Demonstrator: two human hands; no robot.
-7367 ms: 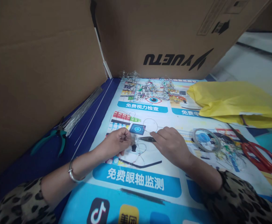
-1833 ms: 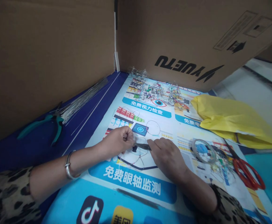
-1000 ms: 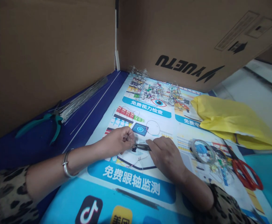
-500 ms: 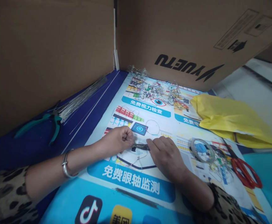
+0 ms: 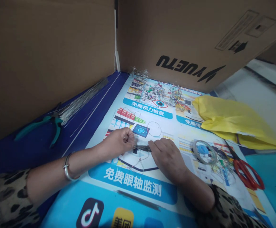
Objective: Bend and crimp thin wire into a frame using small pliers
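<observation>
Head camera looked down on two hands that met in the middle of a bright poster [image 5: 133, 186] lying flat on the table. The left hand [image 5: 119, 144] was curled tight, with its fingertips pinching one end of a thin wire piece [image 5: 140, 157]. The rest of that wire trailed in loose loops on the poster, just near the hands. The right hand [image 5: 167, 155] was closed over a small dark tool [image 5: 142, 147], and the tool's pointed tip touched the spot where the left fingers pinched. Most of the tool was hidden under the hand.

The wire looked very light and very thin. It would probably bend at a small push and spring back a bit, so it could slip or kink easily. The best place to hold it seemed to be right next to the bend, with a firm fingertip pinch, while the tool tip gripped the short end.

On the far left lay teal pliers [image 5: 50, 126] beside a bundle of straight wires [image 5: 83, 99]. At the far side, against the cardboard box [image 5: 187, 34], sat a heap of bent wire shapes [image 5: 160, 91]. To the right were a yellow bag [image 5: 235, 122], a roll of tape [image 5: 203, 151] and red scissors [image 5: 248, 169]. A silver bangle [image 5: 67, 166] was on the left wrist.
</observation>
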